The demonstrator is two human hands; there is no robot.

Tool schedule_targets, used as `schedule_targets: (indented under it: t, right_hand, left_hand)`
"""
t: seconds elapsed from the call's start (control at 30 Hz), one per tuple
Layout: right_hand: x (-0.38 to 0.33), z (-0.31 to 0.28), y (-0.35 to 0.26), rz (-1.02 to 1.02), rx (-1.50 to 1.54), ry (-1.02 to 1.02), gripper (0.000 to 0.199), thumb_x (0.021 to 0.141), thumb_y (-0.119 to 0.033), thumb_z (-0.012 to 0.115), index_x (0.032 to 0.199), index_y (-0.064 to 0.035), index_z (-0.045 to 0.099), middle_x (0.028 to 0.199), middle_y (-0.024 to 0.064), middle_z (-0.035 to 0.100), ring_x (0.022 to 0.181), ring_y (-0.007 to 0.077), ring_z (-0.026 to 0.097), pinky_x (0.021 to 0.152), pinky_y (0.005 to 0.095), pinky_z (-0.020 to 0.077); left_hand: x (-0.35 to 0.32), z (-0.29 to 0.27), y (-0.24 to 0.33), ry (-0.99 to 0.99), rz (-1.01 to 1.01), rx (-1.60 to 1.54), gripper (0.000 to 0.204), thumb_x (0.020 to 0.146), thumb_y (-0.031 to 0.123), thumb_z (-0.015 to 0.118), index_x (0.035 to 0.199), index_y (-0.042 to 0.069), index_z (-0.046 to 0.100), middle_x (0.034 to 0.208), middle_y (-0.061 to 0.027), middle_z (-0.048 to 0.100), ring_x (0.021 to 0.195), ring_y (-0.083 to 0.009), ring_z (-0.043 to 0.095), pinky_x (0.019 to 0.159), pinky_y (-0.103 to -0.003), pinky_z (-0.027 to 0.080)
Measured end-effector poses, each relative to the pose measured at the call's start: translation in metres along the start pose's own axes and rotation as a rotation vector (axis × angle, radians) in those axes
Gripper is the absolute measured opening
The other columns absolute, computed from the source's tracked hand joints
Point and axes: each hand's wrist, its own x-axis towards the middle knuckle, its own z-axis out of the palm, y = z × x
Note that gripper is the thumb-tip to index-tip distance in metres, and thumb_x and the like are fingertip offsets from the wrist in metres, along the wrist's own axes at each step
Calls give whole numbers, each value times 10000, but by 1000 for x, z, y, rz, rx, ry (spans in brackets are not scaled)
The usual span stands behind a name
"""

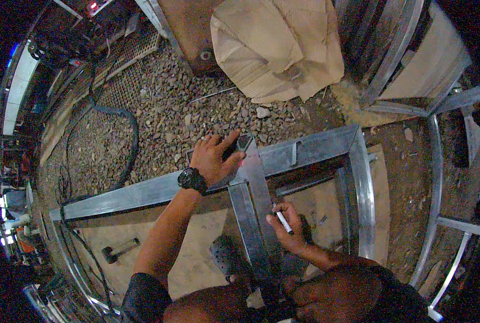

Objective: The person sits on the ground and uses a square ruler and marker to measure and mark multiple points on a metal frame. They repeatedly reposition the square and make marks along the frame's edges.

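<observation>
My left hand (pixel 214 157), with a black watch on its wrist, presses down on a dark metal square tool (pixel 244 143) lying across the joint of a grey metal frame (pixel 304 149). A flat steel blade of that tool (pixel 261 183) runs down along the frame's upright bar (pixel 246 220). My right hand (pixel 287 226) grips a small white marker stick (pixel 284 222), its tip near the blade's right edge. The frame's long horizontal bar (pixel 127 196) stretches left.
Gravel ground (pixel 164 118) lies beyond the frame, with a black cable (pixel 127 145) curving over it. Crumpled cardboard (pixel 275 48) sits at the top. More metal frames (pixel 401 59) lean at the upper right. A hammer-like tool (pixel 119 250) rests on a board at lower left.
</observation>
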Motion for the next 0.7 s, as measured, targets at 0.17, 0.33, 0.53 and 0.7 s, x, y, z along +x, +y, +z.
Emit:
schedule_targets:
  t: [0.17, 0.33, 0.53, 0.7]
  right_hand:
    - [0, 5, -7, -28, 165, 10, 299, 947, -139, 771, 1151, -117, 554, 900, -49, 534, 771, 59, 493, 678, 240, 438]
    - [1, -1, -5, -17, 43, -14, 299, 939, -131, 775, 1138, -119, 553, 870, -52, 531, 755, 60, 493, 675, 239, 436]
    - [2, 6, 3, 14, 129, -9, 287, 930, -118, 776, 1121, -122, 562, 885, -37, 556, 773, 64, 515, 680, 248, 450]
    - [2, 7, 2, -40, 83, 13, 271, 931, -114, 774, 1106, -122, 567, 921, -30, 567, 798, 76, 529, 701, 265, 468]
  left_hand:
    - [-2, 5, -6, 26, 24, 23, 629, 941, 544, 670, 1468, 209, 595, 981, -174, 633, 927, -382, 624, 871, -492, 503]
    - [-1, 1, -1, 39, 41, 15, 628, 939, 540, 675, 1460, 197, 603, 962, -167, 637, 914, -376, 625, 859, -484, 506]
    - [-3, 3, -5, 42, 49, 28, 635, 944, 553, 658, 1468, 199, 597, 975, -182, 641, 925, -386, 625, 870, -491, 504]
    - [-3, 9, -11, 17, 28, -13, 639, 952, 571, 634, 1473, 204, 593, 989, -203, 647, 944, -417, 625, 905, -498, 496]
